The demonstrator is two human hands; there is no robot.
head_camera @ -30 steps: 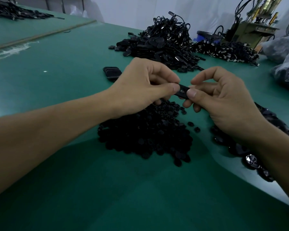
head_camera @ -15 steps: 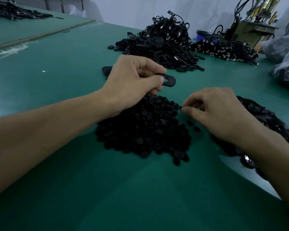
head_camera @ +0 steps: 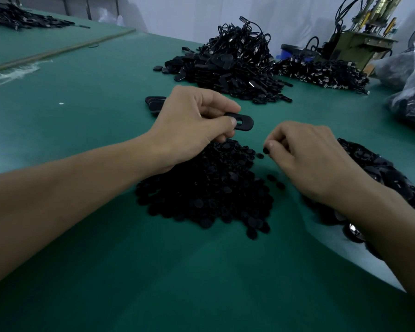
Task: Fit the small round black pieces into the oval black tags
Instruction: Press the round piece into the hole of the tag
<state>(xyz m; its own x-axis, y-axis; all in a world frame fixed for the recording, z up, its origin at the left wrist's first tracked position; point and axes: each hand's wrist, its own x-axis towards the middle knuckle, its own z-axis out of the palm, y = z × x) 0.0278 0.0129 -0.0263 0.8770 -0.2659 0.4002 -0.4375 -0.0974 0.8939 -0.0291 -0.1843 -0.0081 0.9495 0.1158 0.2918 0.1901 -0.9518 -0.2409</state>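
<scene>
While the left hand [head_camera: 192, 123] pinches an unfilled tag [head_camera: 243, 121], the right hand [head_camera: 304, 159] pinches a piece [head_camera: 266, 150] beside the pile [head_camera: 206, 188].

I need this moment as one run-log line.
left hand: holds oval tag | right hand: pinches small round piece | piece and tag: apart | step: fitting not yet done

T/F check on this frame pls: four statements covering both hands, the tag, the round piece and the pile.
1. The left hand holds an oval black tag. True.
2. The right hand is empty. False: it pinches a small round black piece.
3. That piece is seated in the tag. False: the two are apart.
4. A pile of round pieces lies on the green table, near both hands. True.
</scene>
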